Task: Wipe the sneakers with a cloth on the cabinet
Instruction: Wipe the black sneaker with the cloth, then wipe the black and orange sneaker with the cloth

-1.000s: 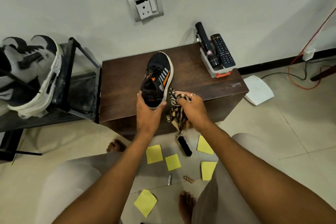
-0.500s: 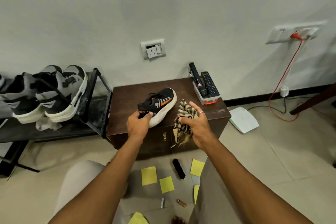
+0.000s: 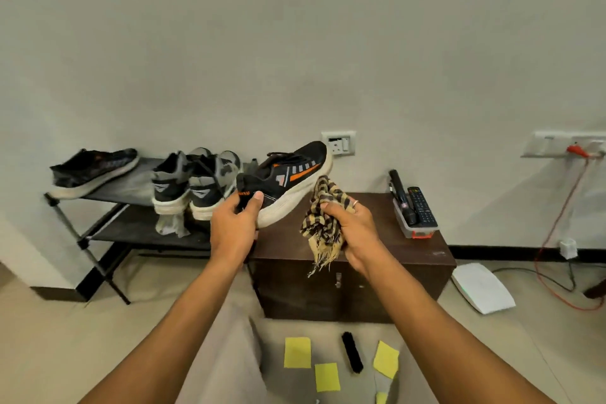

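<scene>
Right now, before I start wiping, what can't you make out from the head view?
Far side of the sneaker: turned away from the camera, so any dirt there is unseen.
Sneaker heel: mostly covered by the left hand.
Cloth: bunched in the right hand, so its full size is hidden.
Cabinet top: partly behind the sneaker and cloth.
Remote buttons: too small to read.
</scene>
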{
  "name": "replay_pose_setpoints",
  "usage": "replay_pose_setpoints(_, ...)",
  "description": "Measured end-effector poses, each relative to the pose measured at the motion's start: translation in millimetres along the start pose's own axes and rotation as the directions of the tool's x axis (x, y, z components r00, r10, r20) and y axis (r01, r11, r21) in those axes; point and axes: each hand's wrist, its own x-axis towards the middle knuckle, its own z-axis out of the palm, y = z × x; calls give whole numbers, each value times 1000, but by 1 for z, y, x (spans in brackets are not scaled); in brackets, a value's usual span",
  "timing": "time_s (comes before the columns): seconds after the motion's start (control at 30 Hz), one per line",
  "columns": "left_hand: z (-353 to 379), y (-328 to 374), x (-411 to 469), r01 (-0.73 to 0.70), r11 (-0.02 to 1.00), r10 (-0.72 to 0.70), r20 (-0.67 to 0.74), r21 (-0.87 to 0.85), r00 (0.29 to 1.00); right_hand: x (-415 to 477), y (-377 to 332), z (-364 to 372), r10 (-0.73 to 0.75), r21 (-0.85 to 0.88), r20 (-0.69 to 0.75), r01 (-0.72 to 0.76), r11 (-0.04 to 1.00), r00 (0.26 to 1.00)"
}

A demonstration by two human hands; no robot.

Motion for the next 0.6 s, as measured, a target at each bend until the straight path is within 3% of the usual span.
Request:
replay_pose_setpoints(0.3,-117,16,20,-50,998,38,-259,-39,965,-5,-5,116,-4,2,180,3,1000,984)
replay_pose_setpoints(0.6,-217,-10,71,-50,998,24,-505,-38,863,11,22,217,110,-61,264,-98,993,958)
